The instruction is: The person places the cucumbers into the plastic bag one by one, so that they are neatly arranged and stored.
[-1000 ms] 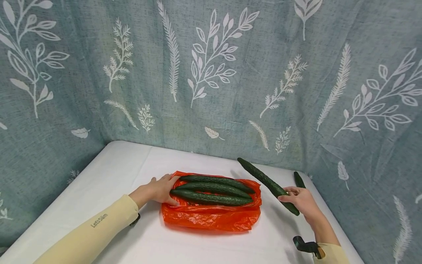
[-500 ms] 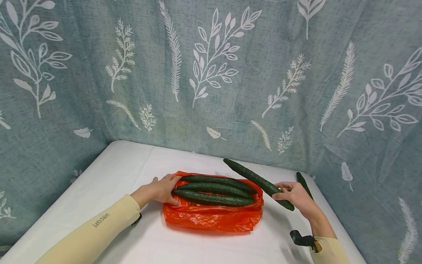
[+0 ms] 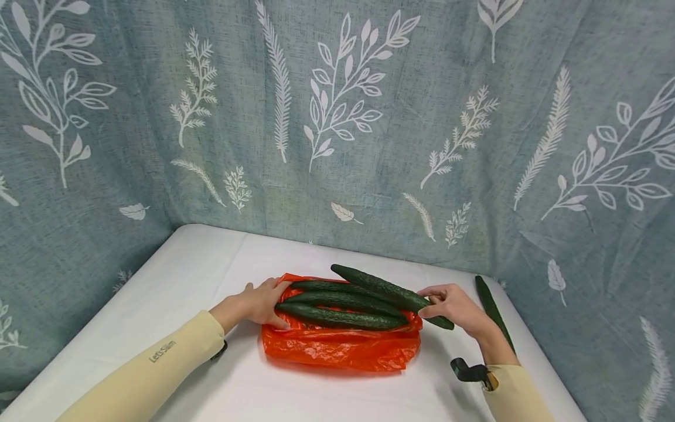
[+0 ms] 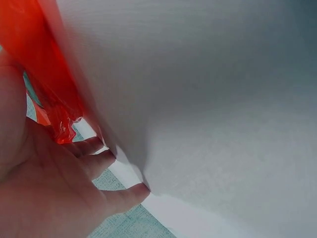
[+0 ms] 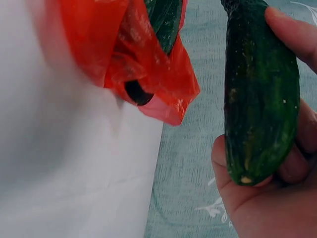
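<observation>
A fourth-row-free trio of dark green cucumbers (image 3: 337, 316) lies side by side in a red plastic bag (image 3: 337, 349) whose mouth faces up. My left hand (image 3: 263, 302) spans the bag's left end, thumb at the near corner and fingers toward the far one. In the left wrist view several of its fingers stretch out along the white surface beside the red plastic. My right hand (image 3: 453, 308) grips another cucumber (image 5: 260, 94) near one end, thumb on one side and fingers on the other. This cucumber slants over the bag's right part, overlapping the ones inside.
One more cucumber (image 3: 493, 310) lies near the right edge of the white table (image 3: 211, 264), partly hidden behind the right forearm. A blue-green leaf-patterned curtain (image 3: 242, 117) stands behind the table and along both sides.
My right hand has moved left with its cucumber, bringing it from right of the bag to over the bag's right part. The left hand has stayed at the bag's left end.
</observation>
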Action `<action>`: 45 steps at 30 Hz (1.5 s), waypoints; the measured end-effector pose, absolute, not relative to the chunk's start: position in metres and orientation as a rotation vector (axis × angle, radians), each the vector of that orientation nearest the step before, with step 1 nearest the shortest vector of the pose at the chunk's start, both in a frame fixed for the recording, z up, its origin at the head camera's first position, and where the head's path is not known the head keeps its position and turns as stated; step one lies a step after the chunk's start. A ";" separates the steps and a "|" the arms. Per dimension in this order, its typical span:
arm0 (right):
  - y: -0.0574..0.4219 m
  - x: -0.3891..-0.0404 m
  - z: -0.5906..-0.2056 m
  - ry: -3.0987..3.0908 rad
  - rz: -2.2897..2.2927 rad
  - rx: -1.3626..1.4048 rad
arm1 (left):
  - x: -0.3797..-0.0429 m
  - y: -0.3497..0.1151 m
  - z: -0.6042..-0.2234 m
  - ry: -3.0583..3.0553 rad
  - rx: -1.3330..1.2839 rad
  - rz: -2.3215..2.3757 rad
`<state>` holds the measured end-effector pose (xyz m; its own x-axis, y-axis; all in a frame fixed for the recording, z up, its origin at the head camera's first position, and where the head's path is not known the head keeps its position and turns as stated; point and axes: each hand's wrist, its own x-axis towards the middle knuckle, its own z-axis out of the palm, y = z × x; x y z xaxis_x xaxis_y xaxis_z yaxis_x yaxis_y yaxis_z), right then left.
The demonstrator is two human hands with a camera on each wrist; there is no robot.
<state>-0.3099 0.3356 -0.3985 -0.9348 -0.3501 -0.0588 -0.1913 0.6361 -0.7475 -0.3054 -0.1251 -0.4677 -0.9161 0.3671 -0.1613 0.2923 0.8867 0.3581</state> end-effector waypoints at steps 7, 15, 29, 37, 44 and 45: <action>0.320 -0.318 -0.398 2.643 -1.107 -0.505 | -0.302 -0.127 -0.467 2.809 0.521 0.544; 0.301 -0.328 -0.396 2.576 -1.064 -0.567 | -0.304 -0.127 -0.468 2.820 0.515 0.529; 0.280 -0.353 -0.402 2.513 -0.991 -0.616 | -0.304 -0.124 -0.465 2.813 0.478 0.509; 0.272 -0.363 -0.402 2.536 -0.938 -0.645 | -0.304 -0.122 -0.465 2.805 0.472 0.510; 0.265 -0.369 -0.402 2.549 -0.890 -0.670 | -0.305 -0.123 -0.466 2.804 0.456 0.486; 0.264 -0.370 -0.402 2.546 -0.883 -0.670 | -0.305 -0.123 -0.466 2.804 0.453 0.498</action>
<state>-0.3704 0.2640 -0.4020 -0.8219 -0.5410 -0.1786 -0.3142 0.6920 -0.6500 -0.3049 -0.1228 -0.4662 -0.9186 0.3442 -0.1944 0.2561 0.8928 0.3705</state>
